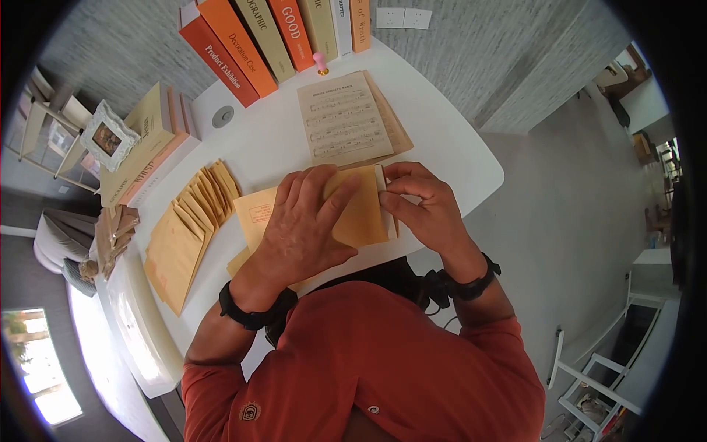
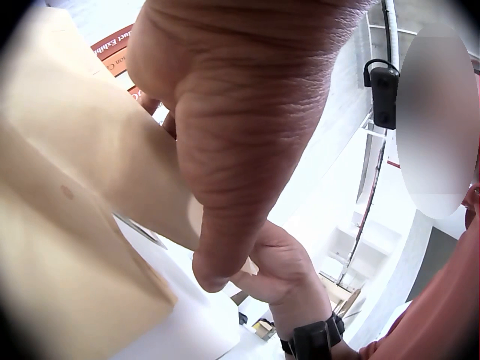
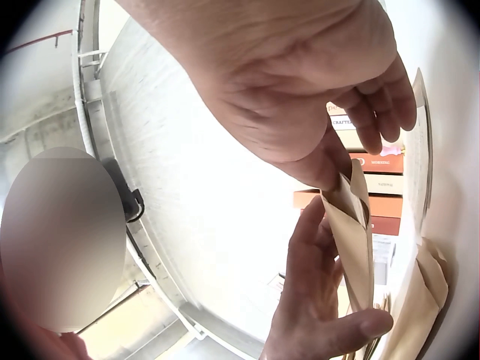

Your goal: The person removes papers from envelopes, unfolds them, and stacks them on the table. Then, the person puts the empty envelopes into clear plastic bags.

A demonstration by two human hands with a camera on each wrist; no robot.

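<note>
A brown kraft envelope (image 1: 361, 214) with red print at its left end lies across the table's front edge. Spread over its upper face, my left hand (image 1: 305, 221) presses on it with long, mostly straight fingers, the thumb pointing along the lower edge. At the envelope's right end, my right hand (image 1: 431, 202) pinches off-white paper (image 1: 381, 177) that sticks out of the mouth. The right wrist view shows this mouth (image 3: 349, 202) bulging apart, the right thumb right at it. Another envelope (image 2: 82, 277) lies underneath.
A fanned stack of kraft envelopes (image 1: 184, 236) is at the left. Sheet music (image 1: 345, 118) lies beyond the hands, near a pink-handled stamp (image 1: 320, 62). Upright books (image 1: 250, 44) line the back; more books (image 1: 151, 147) and a white picture frame (image 1: 109, 138) stand at left.
</note>
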